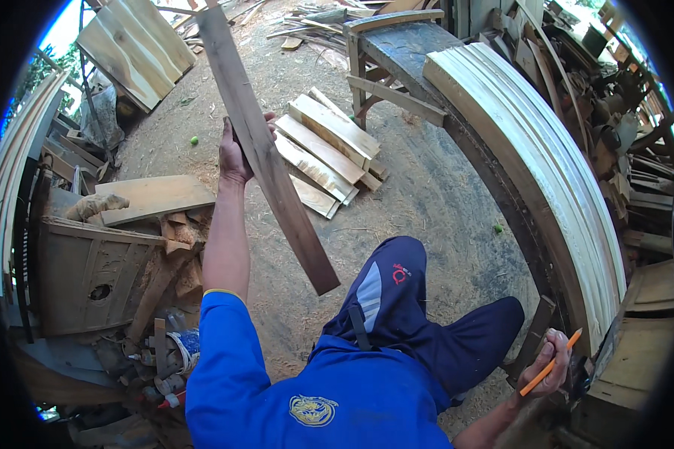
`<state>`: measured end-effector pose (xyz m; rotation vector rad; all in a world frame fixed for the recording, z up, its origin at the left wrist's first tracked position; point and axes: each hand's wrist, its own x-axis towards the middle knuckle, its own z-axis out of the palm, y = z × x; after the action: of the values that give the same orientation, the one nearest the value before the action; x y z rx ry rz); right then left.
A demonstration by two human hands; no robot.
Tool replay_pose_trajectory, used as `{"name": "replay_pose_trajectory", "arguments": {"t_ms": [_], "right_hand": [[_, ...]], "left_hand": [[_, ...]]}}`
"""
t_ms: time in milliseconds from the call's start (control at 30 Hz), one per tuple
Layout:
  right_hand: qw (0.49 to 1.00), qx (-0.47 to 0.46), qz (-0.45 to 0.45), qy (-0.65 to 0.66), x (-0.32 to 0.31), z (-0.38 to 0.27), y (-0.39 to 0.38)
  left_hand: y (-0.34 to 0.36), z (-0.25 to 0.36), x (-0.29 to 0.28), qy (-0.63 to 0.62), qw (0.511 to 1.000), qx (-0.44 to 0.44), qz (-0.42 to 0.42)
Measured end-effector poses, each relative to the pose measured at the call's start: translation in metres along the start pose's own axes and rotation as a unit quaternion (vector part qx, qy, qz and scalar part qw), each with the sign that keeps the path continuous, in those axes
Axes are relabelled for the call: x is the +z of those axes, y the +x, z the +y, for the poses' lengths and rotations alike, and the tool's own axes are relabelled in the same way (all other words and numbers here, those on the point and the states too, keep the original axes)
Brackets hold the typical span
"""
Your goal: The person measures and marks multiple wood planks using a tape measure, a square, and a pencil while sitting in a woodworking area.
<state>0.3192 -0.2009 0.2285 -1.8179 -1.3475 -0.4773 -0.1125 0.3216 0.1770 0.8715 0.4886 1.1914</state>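
Note:
My left hand is stretched forward, closed around a long dark-brown wooden board. The board is held up at a slant, its far end at the top of the view and its near end above my knees. Some of my fingers are hidden behind it. Down at the right, my right hand is closed on an orange pencil, beside the near end of the workbench. On that bench lie several long pale wooden strips, side by side.
Several short pale planks are stacked on the dusty ground ahead. A wide wooden panel leans at the far left. At my left stand a wooden cabinet piece and a pale board. Scrap wood piles up beyond the workbench.

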Motion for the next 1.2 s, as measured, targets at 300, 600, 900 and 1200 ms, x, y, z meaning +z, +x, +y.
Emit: {"name": "replay_pose_trajectory", "arguments": {"t_ms": [300,600,900,1200], "right_hand": [[0.993,-0.083,0.062,-0.051,-0.019,-0.013,0.029],[0.977,-0.095,0.135,0.136,-0.047,-0.045,0.005],[0.988,0.087,-0.108,0.069,0.025,-0.027,-0.034],[0.819,0.491,-0.167,0.246,0.046,0.003,-0.101]], "left_hand": [[-0.017,-0.049,0.133,0.143,0.950,-0.152,-0.231],[-0.138,-0.179,0.236,0.419,0.667,-0.057,-0.613],[-0.232,-0.279,0.282,0.475,0.453,-0.091,-0.749],[-0.269,-0.304,0.267,0.433,0.498,-0.024,-0.751]]}}
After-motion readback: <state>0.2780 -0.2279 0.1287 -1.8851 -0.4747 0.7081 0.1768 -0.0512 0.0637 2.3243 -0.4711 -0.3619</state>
